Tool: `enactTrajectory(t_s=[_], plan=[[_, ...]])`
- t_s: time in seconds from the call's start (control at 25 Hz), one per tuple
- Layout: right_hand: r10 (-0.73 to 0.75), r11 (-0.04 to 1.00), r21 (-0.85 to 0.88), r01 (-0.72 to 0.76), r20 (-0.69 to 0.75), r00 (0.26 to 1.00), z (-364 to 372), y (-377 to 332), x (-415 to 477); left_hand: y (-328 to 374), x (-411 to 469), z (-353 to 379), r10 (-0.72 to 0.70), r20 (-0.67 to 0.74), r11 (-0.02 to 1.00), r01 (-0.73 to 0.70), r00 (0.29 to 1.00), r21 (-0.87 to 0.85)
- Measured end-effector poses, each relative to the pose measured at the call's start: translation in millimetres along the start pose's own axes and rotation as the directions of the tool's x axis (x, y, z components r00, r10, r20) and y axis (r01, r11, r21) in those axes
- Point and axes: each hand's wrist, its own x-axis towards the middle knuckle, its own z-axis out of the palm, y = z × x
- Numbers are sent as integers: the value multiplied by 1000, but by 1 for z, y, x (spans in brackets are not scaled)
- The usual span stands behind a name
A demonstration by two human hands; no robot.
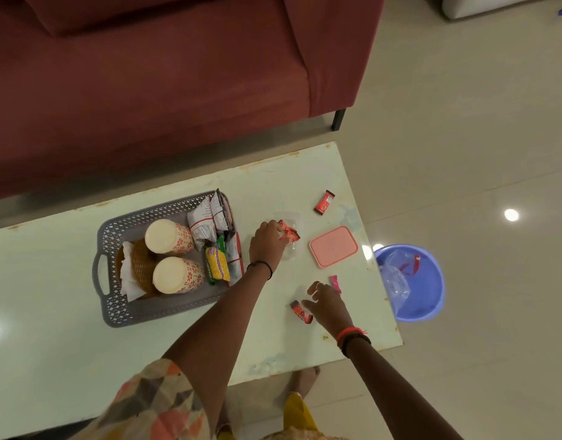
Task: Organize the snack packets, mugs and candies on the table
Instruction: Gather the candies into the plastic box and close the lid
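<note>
A grey perforated tray [114,309] on the pale table holds two upside-down patterned mugs [168,238], a wicker basket [140,265] and several snack packets [216,265]. My left hand [267,242] is closed on red candies [288,233] over a clear plastic box [291,217]. The box's pink lid [333,246] lies to the right. My right hand [325,304] hovers open, fingers spread, between a red candy [300,312] at its left and a pink candy [335,283] at its right. Another red candy [324,202] lies farther back.
A maroon sofa [146,90] stands behind the table [51,360]. On the tiled floor right of the table sits a blue tub [426,306] with plastic wrap and a red scrap inside. My foot [302,385] shows below the table's near edge.
</note>
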Motion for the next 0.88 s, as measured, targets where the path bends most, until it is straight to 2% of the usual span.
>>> enactTrajectory(t_s=[0.08,0.16,0.24,0.36,0.48,0.6,0.72,0.88], plan=[[-60,973,-218,70,50,997,16,6,-4,-1,0,4,0,-1,1000,0,1000,-2],[-115,904,-409,128,56,992,31,12,-4,-4,-2,5,5,-29,998,-7,1000,-66],[-162,870,-469,153,20,987,45,16,-2,-7,-5,6,17,-56,989,-25,998,-147],[-201,894,-420,154,-70,977,55,14,3,-9,-17,9,46,-79,976,-61,996,-210],[-98,979,-198,57,-205,974,44,4,5,-11,-33,12,46,-76,972,-62,996,-225],[-22,999,19,31,-378,925,14,-12,7,-13,-48,17,27,-47,975,-37,999,-221],[-130,988,16,152,-433,892,-18,-41,18,-15,-62,19,3,-56,967,-17,998,-255],[-306,952,-115,283,-350,885,-31,-80,46,-23,-77,28,-14,-40,960,2,999,-281]])
